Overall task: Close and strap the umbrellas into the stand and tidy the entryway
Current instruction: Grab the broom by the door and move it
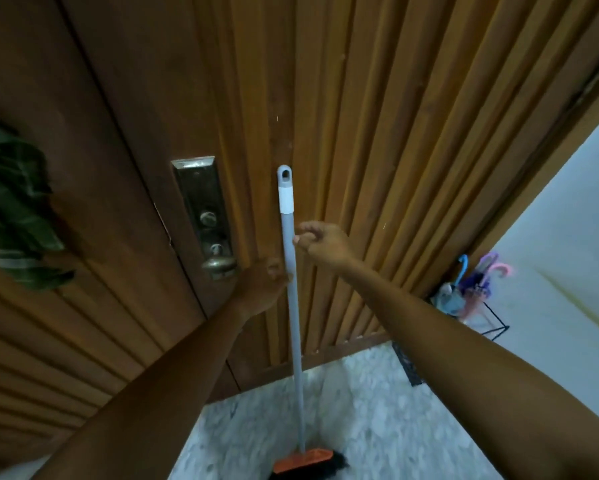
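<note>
Upright broom (294, 323) at the door (360, 98).
The left hand (263, 287) grips its pole; the right hand (320, 242) pinches it higher up.

no text, brand, number or sign can be read in this view. the white sleeve (285, 199) near the top of the broom handle (294, 306) and the metal lock plate (201, 199) on the wooden door (360, 98) are too blurred to show any print.

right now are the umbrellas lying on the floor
No, the umbrellas stand handles-up in the wire stand beside the door.
</note>
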Tool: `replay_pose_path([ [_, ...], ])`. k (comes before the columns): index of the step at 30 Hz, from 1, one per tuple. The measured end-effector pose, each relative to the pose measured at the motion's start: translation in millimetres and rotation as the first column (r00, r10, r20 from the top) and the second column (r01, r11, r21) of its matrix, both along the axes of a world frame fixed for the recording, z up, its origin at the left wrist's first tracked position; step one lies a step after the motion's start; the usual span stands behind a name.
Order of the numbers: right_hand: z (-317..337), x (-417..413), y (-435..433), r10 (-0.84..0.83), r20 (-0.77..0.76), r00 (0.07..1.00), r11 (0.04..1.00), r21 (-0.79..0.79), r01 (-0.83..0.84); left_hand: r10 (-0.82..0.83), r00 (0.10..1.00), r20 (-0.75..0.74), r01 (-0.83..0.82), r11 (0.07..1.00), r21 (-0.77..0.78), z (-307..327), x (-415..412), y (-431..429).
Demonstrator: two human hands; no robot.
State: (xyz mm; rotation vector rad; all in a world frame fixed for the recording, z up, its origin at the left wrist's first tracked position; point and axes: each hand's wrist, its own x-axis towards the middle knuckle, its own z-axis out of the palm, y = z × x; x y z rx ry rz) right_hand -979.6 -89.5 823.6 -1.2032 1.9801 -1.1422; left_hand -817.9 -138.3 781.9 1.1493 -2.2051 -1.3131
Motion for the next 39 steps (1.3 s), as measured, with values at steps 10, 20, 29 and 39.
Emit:
replay_pose_path([
  [10, -10.1, -24.6, 24.9, 0.218, 0.015, 0.976, 0.973, -0.076, -0.216, -0.017, 0.995, -0.095, 0.034, 0.982, 0.184, -23.5, -20.4, 3.7],
  [20, 50.4, -89.3, 205.6, -0.221, 0.044, 0.974, 0.972, -0.067, 0.223, -0.446, 0.848, -0.287, 0.516, 0.821, 0.245, 1.1, -137.6, 100.4],
  [29, 107.7, -96.8, 436.6, -0.679, -0.054, 0.732, 0.732, -0.126, 0.669, -0.851, 0.453, -0.265, 0.885, 0.466, 0.015, 55.1, -243.2, 273.4],
  [39, 107.1, -156.0, 614.8, -0.824, -0.046, 0.565, 0.562, -0.197, 0.803, -0.961, 0.25, -0.116, 0.894, 0.275, -0.353, 68.2, -334.1, 475.7],
])
